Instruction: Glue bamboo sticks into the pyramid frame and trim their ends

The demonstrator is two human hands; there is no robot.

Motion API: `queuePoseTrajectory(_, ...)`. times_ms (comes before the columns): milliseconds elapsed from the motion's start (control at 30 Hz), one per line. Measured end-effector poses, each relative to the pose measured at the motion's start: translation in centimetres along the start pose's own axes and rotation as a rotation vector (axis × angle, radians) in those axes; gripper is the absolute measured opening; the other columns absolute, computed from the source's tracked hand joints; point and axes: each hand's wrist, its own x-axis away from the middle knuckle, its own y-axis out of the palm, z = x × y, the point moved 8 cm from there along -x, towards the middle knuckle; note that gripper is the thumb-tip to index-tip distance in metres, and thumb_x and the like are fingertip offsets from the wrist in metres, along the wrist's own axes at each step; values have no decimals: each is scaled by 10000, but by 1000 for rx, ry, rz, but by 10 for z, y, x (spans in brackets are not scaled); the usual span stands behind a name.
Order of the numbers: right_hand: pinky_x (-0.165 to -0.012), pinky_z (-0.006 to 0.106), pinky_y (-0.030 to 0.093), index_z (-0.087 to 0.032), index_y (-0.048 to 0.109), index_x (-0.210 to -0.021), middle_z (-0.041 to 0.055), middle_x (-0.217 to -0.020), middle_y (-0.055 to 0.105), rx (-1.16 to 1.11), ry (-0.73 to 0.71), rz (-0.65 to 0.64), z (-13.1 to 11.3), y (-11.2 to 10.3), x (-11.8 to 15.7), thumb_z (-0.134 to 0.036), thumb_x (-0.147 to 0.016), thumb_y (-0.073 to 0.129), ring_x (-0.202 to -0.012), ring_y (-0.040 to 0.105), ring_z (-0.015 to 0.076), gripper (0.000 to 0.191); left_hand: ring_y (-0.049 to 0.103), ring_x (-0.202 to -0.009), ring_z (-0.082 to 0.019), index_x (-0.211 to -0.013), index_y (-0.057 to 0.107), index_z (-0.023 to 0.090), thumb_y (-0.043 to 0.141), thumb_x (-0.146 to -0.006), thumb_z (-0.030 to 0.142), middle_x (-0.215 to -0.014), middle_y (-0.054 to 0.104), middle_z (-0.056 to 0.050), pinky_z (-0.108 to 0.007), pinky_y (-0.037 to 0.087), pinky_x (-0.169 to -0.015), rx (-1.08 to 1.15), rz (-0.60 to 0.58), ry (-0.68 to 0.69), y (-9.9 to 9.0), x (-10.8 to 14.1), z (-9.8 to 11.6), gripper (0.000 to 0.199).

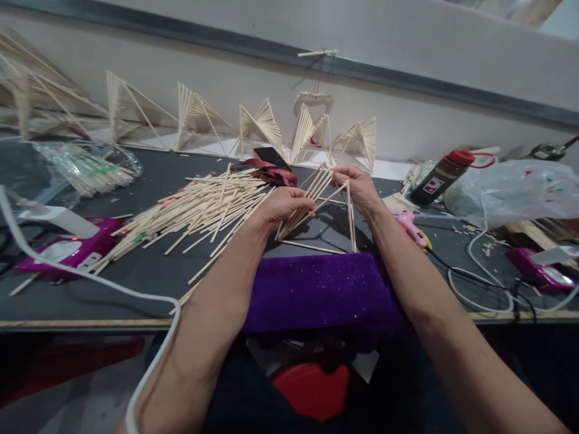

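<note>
Between my hands a small frame of thin wooden sticks (318, 188) stands on the dark table, a row of slanted sticks on its left side and an upright post on its right. My left hand (290, 206) is closed on the slanted sticks, thumb and fingers pressed against them. At the frame's upper corner, my right hand (356, 185) pinches the stick ends; its fingertips are partly hidden. A purple cloth (323, 289) lies along the table edge in front of the frame. Left of my left hand spreads a heap of loose wooden sticks (212, 205).
Several finished twisted stick frames (260, 126) line the wall. To the right are a pink glue gun (409, 228), a black bottle (436, 178) with a red lid and a plastic bag (520, 190). A white cable (154, 296) crosses near my left forearm. Purple power strips (67, 247) sit at the left and right.
</note>
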Motion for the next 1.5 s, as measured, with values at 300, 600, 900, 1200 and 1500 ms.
queuePoseTrajectory(300, -760, 279, 488, -202, 714, -743, -22, -677, 669, -31, -33, -4, 5, -4, -5, -396, -623, 800, -637, 590, 103, 244, 629, -568, -125, -714, 653, 110, 653, -736, 170, -696, 697, -83, -264, 489, -590, -65, 4, -62, -1, 3, -7, 64)
queuePoseTrajectory(600, -756, 264, 479, -191, 703, -675, -27, -649, 660, -47, -56, 22, 11, -7, -10, -375, -619, 802, -629, 578, 91, 216, 640, -560, -124, -715, 635, 104, 622, -769, 133, -680, 691, -69, -249, 492, -567, -80, 11, -74, -1, 3, -7, 63)
queuePoseTrajectory(900, -667, 252, 474, -178, 683, -675, -23, -632, 638, 17, 0, 44, 14, -10, -10, -407, -604, 791, -584, 558, 89, 263, 624, -552, -126, -695, 643, 113, 667, -746, 171, -680, 687, -82, -265, 477, -557, -63, 34, -72, -3, 0, -12, 81)
queuePoseTrajectory(1200, -666, 246, 483, -177, 695, -686, -31, -596, 621, -46, 14, 53, 15, -11, -6, -368, -597, 800, -586, 578, 89, 236, 611, -618, -121, -805, 695, 124, 678, -729, 256, -734, 694, -68, -250, 445, -584, -74, -115, -15, -6, 3, -10, 154)
queuePoseTrajectory(1500, -566, 230, 445, -164, 685, -679, -20, -572, 617, -42, 7, 70, 8, -26, -6, -354, -622, 773, -549, 567, 89, 217, 477, -540, -62, -856, 742, 147, 673, -703, 250, -688, 643, -16, -201, 361, -522, -246, -192, 60, -18, 11, -3, 197)
